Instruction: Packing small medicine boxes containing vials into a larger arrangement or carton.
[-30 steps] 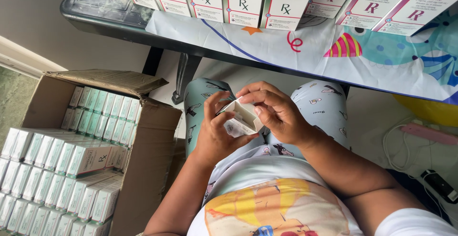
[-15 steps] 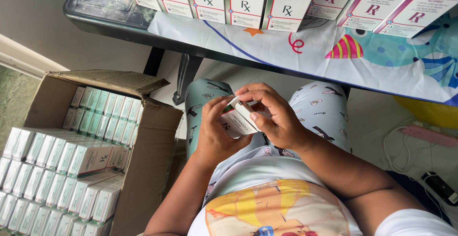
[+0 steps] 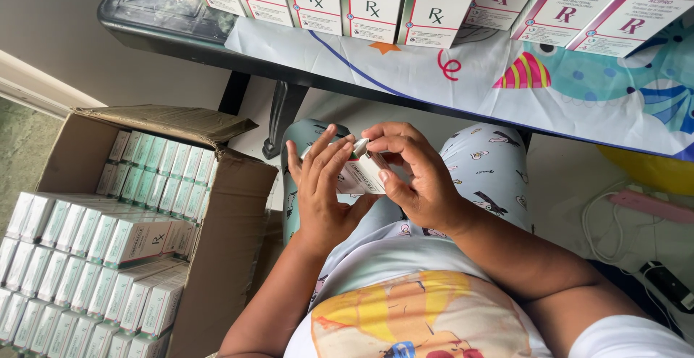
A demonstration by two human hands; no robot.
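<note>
I hold a small white medicine box over my lap with both hands. My left hand cups it from the left, fingers spread along its side. My right hand grips it from the right, thumb and fingertips pinching the box's top end flap. Most of the box is hidden behind my fingers.
An open cardboard carton at my left is packed with several rows of small white-and-green boxes. A dark table edge with a patterned cloth carries a row of upright medicine boxes. Cables lie at right.
The box has turned in my hands from an open-flap view to being mostly covered. My right fingers now pinch its top end, and my left fingers have spread along its side.
</note>
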